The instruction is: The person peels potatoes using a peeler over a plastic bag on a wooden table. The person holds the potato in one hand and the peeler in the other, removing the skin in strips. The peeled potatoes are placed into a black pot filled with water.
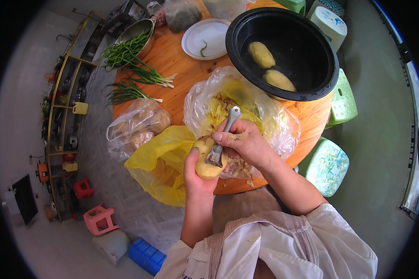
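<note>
My left hand (199,181) grips a mostly peeled potato (204,167) above the near edge of the table. In my right hand (246,141) is a metal vegetable peeler (227,130), its head lying against the potato's flesh. Scraps of peel cling to my right fingers. Behind my hands lies a clear plastic bag (202,90) with a yellow bag inside, holding brown potato peelings (221,104). A second yellow plastic bag (167,143) droops over the table edge by my left hand. Two pale potatoes (262,54) rest in a large black basin (303,45) at the back right.
A clear bag of unpeeled potatoes (139,127) sits left on the round wooden table (176,101). Farther back are spring onions (150,75), a metal bowl of green peppers (129,48) and a white lid (209,36) bearing one pepper. Plastic stools (326,167) stand along the right.
</note>
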Motion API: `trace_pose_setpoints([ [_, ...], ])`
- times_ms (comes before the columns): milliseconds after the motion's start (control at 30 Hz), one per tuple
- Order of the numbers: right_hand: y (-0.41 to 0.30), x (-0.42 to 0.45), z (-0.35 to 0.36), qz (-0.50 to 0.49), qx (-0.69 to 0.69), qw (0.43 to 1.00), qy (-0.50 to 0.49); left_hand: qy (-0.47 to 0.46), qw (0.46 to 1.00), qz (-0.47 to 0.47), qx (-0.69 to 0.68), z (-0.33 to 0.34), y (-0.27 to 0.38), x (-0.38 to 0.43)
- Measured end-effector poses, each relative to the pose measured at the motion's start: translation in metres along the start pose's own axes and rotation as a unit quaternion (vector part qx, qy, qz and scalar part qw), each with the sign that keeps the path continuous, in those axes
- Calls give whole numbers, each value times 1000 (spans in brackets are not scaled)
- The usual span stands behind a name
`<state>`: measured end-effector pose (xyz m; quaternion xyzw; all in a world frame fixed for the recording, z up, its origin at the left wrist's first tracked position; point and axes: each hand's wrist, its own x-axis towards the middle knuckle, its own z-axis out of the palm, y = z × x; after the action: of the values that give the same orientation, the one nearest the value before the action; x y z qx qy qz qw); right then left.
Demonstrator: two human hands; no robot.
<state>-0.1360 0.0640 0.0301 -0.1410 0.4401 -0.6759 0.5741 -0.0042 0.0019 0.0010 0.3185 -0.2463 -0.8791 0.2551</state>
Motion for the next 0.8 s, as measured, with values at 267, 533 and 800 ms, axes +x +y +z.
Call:
trace_pose_setpoints([
  [267, 21, 36, -65, -68, 36, 988, 133, -133, 991, 20, 7, -8, 11, -18],
  [533, 10, 2, 1, -58, 25, 997, -32, 32, 997, 52, 52, -13, -1, -6],
  [800, 24, 33, -56, -75, -31, 988, 129, -98, 994, 49, 15, -7, 5, -22],
])
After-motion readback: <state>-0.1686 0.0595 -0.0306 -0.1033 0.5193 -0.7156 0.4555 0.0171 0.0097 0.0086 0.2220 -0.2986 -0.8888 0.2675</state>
